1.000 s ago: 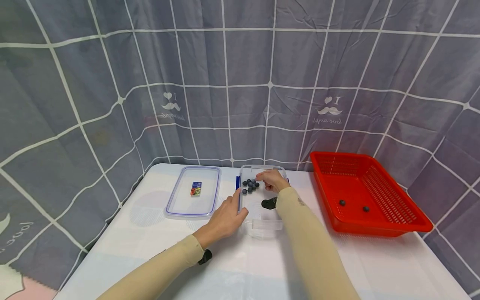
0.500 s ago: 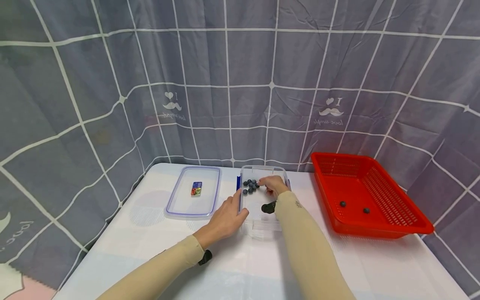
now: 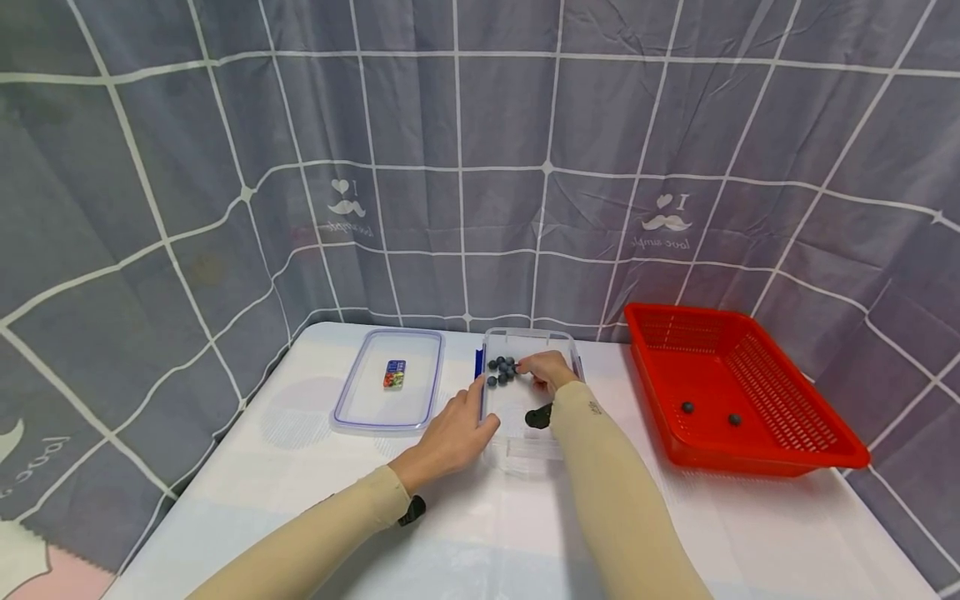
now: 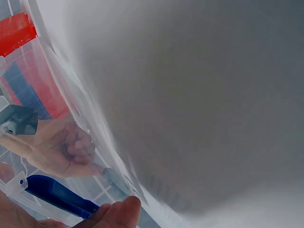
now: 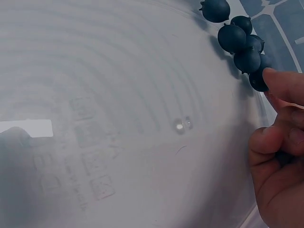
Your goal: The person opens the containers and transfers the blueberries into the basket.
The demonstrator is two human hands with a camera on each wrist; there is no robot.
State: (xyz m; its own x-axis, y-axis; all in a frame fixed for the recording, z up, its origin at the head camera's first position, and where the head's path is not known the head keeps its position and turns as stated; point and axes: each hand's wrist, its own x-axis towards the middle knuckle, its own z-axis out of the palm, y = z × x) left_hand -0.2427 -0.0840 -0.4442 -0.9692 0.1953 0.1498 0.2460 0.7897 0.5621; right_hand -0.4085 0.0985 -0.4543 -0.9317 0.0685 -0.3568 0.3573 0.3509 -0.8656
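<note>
Backdrop: grey curtain [image 3: 502,208] with white grid lines and mirror-reversed lettering hung past the far edge and round both sides; white cover [image 3: 480,546] lay on the table.
Clock ref: clear box [image 3: 521,423] as centre, 12 = away from the person.
Box: sat upright ahead of the person, blue latch [image 4: 61,195] on its 9 o'clock wall.
Blueberries [image 5: 247,61]: small bunch inside the box at 10 to 11, most touching each other, one at the bunch's end slightly apart.
Right hand [image 3: 550,369]: reached into the box from 4, fingertips at 1. Grip narrow: index finger and thumb pinched the end berry of the bunch. Dark thing [image 5: 283,157] also showed in the curled lower fingers, mostly hidden.
Left hand [image 3: 452,432]: at 8, against the box's outer wall by the latch. Grip wide, fingers mostly straight; could not tell how firmly it pressed.
Lid [image 3: 369,379]: flat on the cover at 9, well apart from the box, purple-blue edge, colourful sticker [image 3: 393,374] near its middle.
Red basket [image 3: 735,457]: at 3, perforated sides, two berries [image 3: 734,419] on its floor, apart from each other, toward its near end.
Sleeves: beige [image 3: 622,492] on both arms, black wrist device [image 3: 538,417] on each wrist.
</note>
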